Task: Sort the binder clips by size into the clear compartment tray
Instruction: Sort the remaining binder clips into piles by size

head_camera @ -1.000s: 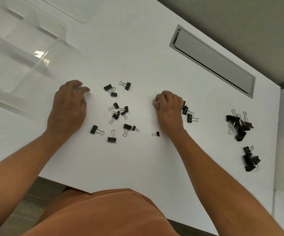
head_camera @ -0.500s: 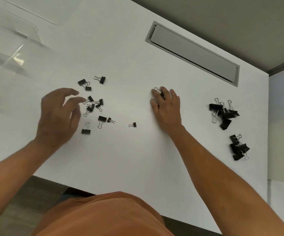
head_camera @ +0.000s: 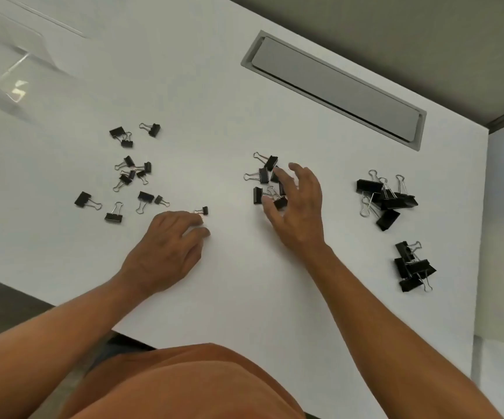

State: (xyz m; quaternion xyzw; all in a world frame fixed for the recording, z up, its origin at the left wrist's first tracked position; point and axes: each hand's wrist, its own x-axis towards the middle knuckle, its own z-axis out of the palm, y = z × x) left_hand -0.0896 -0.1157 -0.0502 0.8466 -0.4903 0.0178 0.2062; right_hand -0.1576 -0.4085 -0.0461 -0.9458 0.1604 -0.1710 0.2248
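- Head view, table: white tabletop [head_camera: 238, 297] with a grey recessed hatch [head_camera: 335, 86] at the far side. The clear plastic compartment tray [head_camera: 8, 71] sits at the far left corner, well apart from both hands; no clips visible inside it, though glare hides much of it.
- Head view, clips: black metal binder clips with wire handles lie in loose groups — a scatter of small clips [head_camera: 129, 173] at left, a middle cluster of medium clips [head_camera: 264, 176], a pile of large clips [head_camera: 386, 198] at right, and a second pile [head_camera: 412, 266] nearer the right edge.
- Head view, left hand [head_camera: 166, 252]: fingers loosely curled, holding nothing, tips just beside one tiny black clip [head_camera: 203, 210] lying alone between the scatter and the middle cluster.
- Head view, right hand [head_camera: 299, 207]: fingers spread and relaxed over the middle cluster, thumb touching a clip [head_camera: 280, 202] at its near edge. Nothing gripped that I can see; some clips sit hidden under the fingers.
- Judgement on the step: still grouping by size on the table, tray not yet loaded.
- Doing it well: pinch the tiny clip by its black body, not the wire loops — loops swing and snag neighbours. Send it to the small scatter. Keep the right-hand cluster compact and well apart from the large pile, so sizes do not remix before transfer.
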